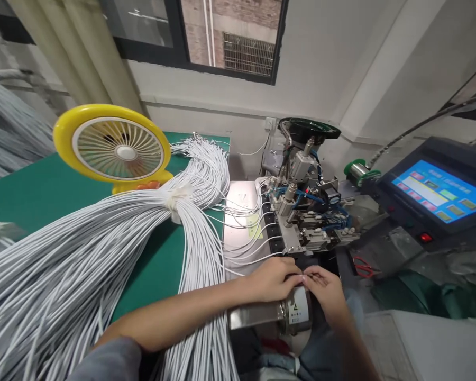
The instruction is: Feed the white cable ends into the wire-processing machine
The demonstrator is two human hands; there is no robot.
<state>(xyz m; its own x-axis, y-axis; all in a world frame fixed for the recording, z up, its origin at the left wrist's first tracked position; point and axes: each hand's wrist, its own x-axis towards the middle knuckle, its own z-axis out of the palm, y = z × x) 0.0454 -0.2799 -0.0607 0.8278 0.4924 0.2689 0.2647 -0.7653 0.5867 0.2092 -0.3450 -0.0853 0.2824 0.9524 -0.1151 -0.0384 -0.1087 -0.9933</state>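
white wires (pixel 202 254) near fingers (pixel 295 280) pinched together

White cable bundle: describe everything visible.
A thick bundle of thin white cables, plastic-looking, lies over the green table, gathered by a pale tie. It spreads left, curves toward the back, and runs forward beneath the left forearm. Several strands lead right toward the machine.

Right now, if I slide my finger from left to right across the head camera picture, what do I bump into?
Yellow fan → the person's left hand → right hand → green-ended spool → blue lit screen.
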